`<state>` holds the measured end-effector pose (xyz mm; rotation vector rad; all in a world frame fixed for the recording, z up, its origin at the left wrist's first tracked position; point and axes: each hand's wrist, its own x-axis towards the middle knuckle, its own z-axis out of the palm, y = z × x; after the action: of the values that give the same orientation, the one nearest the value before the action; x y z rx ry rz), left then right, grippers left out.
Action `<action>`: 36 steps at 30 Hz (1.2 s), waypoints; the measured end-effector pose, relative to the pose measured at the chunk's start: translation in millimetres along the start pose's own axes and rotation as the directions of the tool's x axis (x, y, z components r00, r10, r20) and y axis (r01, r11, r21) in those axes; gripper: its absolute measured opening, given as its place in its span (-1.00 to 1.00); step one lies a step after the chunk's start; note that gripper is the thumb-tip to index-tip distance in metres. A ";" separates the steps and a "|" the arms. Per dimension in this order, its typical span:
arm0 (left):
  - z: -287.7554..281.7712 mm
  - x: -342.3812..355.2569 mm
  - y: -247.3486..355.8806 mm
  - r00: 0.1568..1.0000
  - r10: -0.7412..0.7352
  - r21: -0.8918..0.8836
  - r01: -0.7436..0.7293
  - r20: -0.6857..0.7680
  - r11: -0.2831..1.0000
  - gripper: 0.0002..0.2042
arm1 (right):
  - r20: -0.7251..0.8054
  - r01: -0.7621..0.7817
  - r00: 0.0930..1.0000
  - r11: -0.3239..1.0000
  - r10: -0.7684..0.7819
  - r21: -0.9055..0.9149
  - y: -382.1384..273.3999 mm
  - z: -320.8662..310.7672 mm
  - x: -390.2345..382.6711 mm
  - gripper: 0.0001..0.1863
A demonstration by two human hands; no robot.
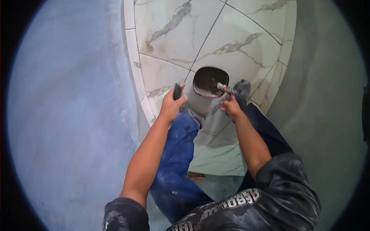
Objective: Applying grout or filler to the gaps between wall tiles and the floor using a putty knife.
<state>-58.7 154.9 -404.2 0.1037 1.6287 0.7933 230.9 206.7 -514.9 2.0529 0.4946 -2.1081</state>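
My left hand (172,104) is closed around a black handle (177,91) that sticks up from the fist, left of a bucket. What kind of tool it belongs to cannot be made out. My right hand (232,108) grips a tool with a stained, splattered handle (226,89). Its far end reaches over the right side of the bucket (203,95) and into the opening. Grey, wet-looking material shows low inside, and the bucket's inner wall is dark. The tool's working end is too blurred to name.
White tiles with grey veins (235,46) cover the narrow floor, edged by lighter skirting tiles (135,57). A bluish plastered wall (77,107) rises on the left, a grey one (312,96) on the right. My feet flank the bucket, the right shoe (242,90) close to it.
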 end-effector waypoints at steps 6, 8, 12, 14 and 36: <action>29.2 112.4 -63.2 0.989 -0.078 -0.036 0.083 0.127 0.996 -0.34 | 0.121 0.170 0.965 0.903 -0.234 0.395 24.3 -1.8 39.3 -0.36; 26.5 120.1 -71.6 0.976 -0.078 -0.077 0.096 0.205 0.992 -0.34 | 0.172 0.222 0.935 0.888 -0.312 0.403 17.3 5.5 38.8 -0.38; 22.3 124.0 -40.2 0.963 -0.104 -0.094 0.131 0.250 0.987 -0.35 | 0.097 0.327 0.921 0.883 -0.378 0.336 -21.2 13.8 32.5 -0.44; 12.6 140.6 -28.0 0.951 -0.111 -0.108 0.147 0.287 0.983 -0.34 | 0.086 0.391 0.909 0.907 -0.407 0.159 -54.2 14.7 39.0 -0.43; 24.9 285.2 163.5 0.945 0.249 -0.453 -0.131 0.213 0.882 -0.38 | 0.359 0.612 0.780 0.742 -0.512 -0.274 -406.6 15.4 100.3 -0.38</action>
<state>-162.8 428.8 -555.2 0.0510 1.1673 1.2270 74.4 592.4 -563.6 1.4840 1.5151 -2.2864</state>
